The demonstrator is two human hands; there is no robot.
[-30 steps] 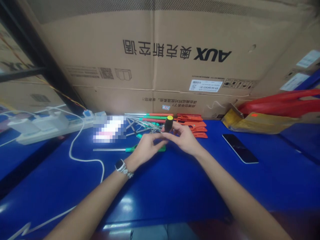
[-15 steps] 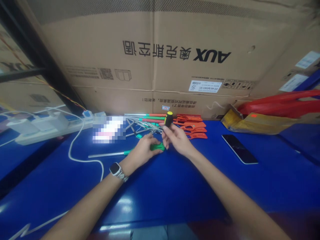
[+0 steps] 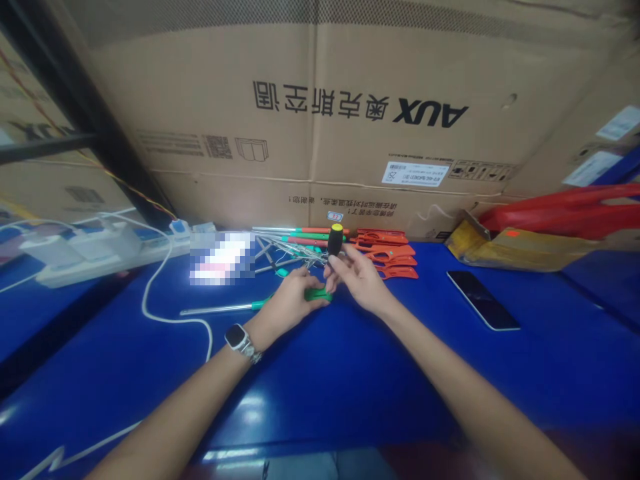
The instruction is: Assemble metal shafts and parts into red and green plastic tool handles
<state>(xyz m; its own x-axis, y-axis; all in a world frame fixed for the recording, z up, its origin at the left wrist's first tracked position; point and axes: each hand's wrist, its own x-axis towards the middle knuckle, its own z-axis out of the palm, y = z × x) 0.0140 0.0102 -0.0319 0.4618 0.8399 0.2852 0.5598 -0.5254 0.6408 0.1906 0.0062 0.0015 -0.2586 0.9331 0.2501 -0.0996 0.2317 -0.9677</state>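
Green-handled tool (image 3: 317, 294) left of phone (image 3: 483, 301), on or just above table (image 3: 390, 393), can't tell which; long axis sideways, metal tube pointing away from phone, handle end toward it. Left hand (image 3: 287, 295), farther from phone, curled round handle. Right hand (image 3: 357, 277), nearer phone, pinches screwdriver (image 3: 335, 241) almost upright just beside handle end; tip hidden by fingers, contact unclear.

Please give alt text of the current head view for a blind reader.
A person's right grip holds a black, yellow-topped screwdriver near the green-handled tool in the left grip; orange pieces lie behind on a blue table.
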